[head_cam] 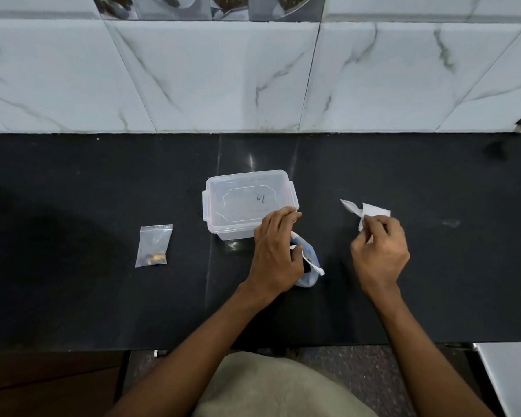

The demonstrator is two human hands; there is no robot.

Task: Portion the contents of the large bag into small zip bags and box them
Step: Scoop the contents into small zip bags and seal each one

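- The left hand (275,251) is gripping the open top of the large bag (309,266), which is standing on the black desk (73,296) just near of the plastic box (247,203).
- The right hand (379,251) is pinching an empty small zip bag (370,213) with curled fingers, holding it to the right of the box.
- The clear box is sitting at the middle of the desk with its lid closed.
- A filled zip bag (154,245) is lying flat to the left of the box, apart from it.
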